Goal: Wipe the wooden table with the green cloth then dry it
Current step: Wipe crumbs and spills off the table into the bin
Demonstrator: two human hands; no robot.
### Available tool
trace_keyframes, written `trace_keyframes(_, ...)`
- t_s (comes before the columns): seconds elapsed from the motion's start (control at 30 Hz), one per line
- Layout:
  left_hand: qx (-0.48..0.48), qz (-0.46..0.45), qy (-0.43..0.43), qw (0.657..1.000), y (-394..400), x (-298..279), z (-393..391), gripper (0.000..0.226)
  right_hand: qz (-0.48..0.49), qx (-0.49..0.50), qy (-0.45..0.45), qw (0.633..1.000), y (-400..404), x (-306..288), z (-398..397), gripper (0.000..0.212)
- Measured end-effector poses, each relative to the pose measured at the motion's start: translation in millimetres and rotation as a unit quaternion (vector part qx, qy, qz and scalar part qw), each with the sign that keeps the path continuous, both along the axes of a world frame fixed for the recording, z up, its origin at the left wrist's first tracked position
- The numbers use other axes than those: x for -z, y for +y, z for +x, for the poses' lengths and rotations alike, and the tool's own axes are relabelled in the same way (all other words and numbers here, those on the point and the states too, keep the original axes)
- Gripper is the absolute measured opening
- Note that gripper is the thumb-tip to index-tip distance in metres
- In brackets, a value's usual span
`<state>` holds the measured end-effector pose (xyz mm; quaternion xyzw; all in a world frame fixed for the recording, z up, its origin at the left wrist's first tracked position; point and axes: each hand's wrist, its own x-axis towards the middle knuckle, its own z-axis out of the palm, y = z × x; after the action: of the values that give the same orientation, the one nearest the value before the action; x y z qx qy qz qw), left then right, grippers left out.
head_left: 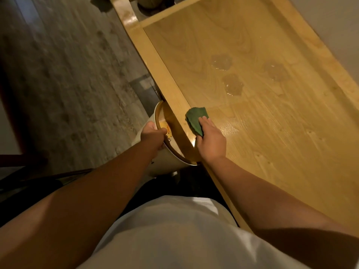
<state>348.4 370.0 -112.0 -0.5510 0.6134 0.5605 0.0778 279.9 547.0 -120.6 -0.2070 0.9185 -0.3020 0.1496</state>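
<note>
Left arm stretched forward and down, left hand (153, 134) curled closed over the rim of a white bucket (155, 167), thumb hooked inside the rim; bucket sits tilted just below the table's left edge, partly tucked under it, something orange-yellow visible inside. Right arm extended across the left edge of the wooden table (272, 142), right hand (210, 139) palm-down, fingers flat and together, pressing on the green cloth (196, 119) rather than gripping it. Cloth lies bunched on the tabletop, just inside the left edge, its far end sticking out past the fingertips. Counts: one cloth, one bucket, two hands, one table. Further right, near the tabletop's middle, three wet patches (233, 84), well apart from the cloth, each glossy. Glare on the wood just beside the right hand. White shirt (174, 230) fills the bottom, grey floor (68, 84) on the left
</note>
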Motion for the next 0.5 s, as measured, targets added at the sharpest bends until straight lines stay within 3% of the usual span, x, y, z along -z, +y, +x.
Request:
trace_keyframes(0.17,-0.019,0.002,-0.007,1.0,-4.4,-6.3,2.7,0.018,-0.009,-0.059,-0.021,0.998,-14.8,2.0,9.4,0.063)
trace_keyframes(0.3,0.001,-0.019,-0.014,1.0,-2.2,-12.0,-1.3,0.025,-0.009,-0.153,0.004,0.988,-21.0,-9.8,5.3,0.035)
trace_keyframes(0.37,-0.005,-0.026,-0.022,0.999,-1.6,-12.1,-2.0,0.033,-0.04,-0.137,0.005,0.99,-21.8,-15.1,2.6,0.032)
trace_keyframes(0.5,-0.025,-0.023,-0.024,0.999,-0.6,-8.4,-3.1,0.022,-0.198,-0.047,-0.123,0.971,-14.2,-34.2,-15.5,0.041)
